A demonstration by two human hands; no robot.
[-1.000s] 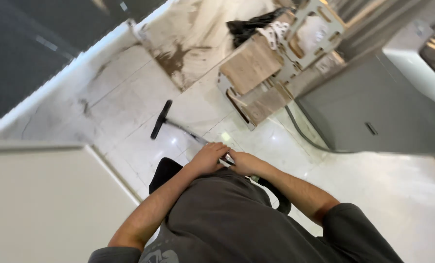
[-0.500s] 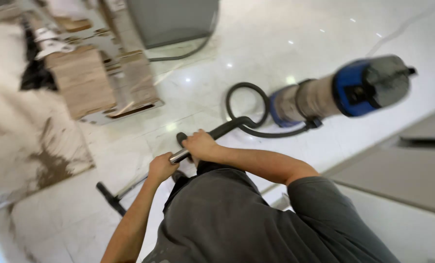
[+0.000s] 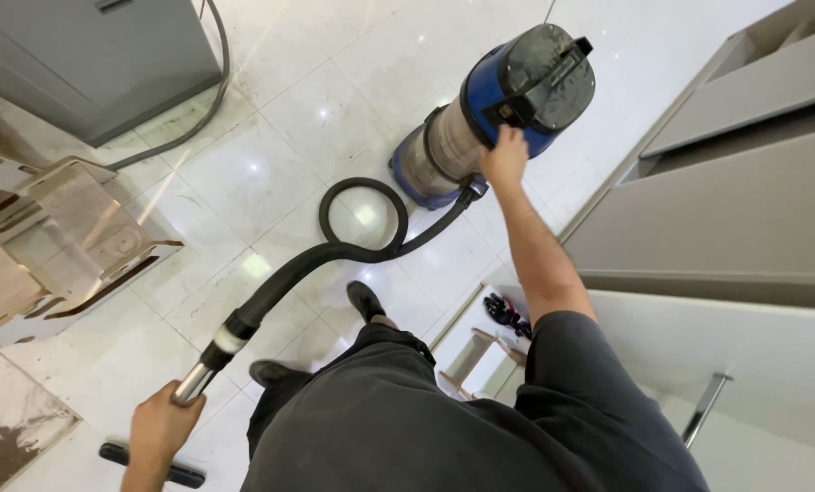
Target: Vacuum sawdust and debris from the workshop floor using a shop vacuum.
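On the white tiled floor (image 3: 271, 100), your right hand (image 3: 504, 157) grips the blue vacuum cleaner (image 3: 499, 105); your left hand (image 3: 159, 426) is closed around its metal tube (image 3: 194, 383) beside the black hose (image 3: 335, 251).

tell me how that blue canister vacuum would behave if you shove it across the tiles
The vacuum looks tall and top-heavy, with the right hand gripping near its lid, so a high shove may tip it rather than slide it. The glossy floor should offer little grip. The black hose is looped and floppy, so it would probably trail and tug.
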